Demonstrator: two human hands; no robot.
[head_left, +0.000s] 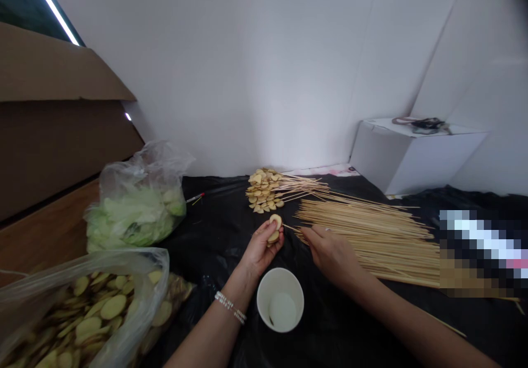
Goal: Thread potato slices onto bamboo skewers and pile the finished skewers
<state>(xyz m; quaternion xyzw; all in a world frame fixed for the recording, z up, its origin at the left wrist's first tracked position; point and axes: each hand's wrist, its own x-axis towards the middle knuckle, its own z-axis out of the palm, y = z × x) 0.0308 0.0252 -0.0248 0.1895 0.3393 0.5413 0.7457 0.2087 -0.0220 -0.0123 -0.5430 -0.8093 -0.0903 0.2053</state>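
Potato slices, a little stack of them, are tucked in the left hand just past a white cup, fingers curled around them. Right hand's fingers are pinching a thin skewer that points at the stack; can't tell if it's gone in.

It's pretty crowded around there. That cup sits between the forearms, and a big spread of bare sticks lies right by the right hand, its far end hidden behind a pixelated patch. Just beyond the hands there's a heap of loaded skewers, slices bunched at the left, sticks poking right. Over on the left, one clear bag gapes open with loads more slices, and behind it another bag holds leafy greens. A red-tipped pen lies near that one, and a white box stands at the back right with a dark tangled bit on top.

Texture-wise: slices are pale, flat and roundish with brownish rims, sticks are straight and straw-coloured, bags are crinkly see-through plastic, and the black sheeting underneath is wrinkly and slightly shiny.
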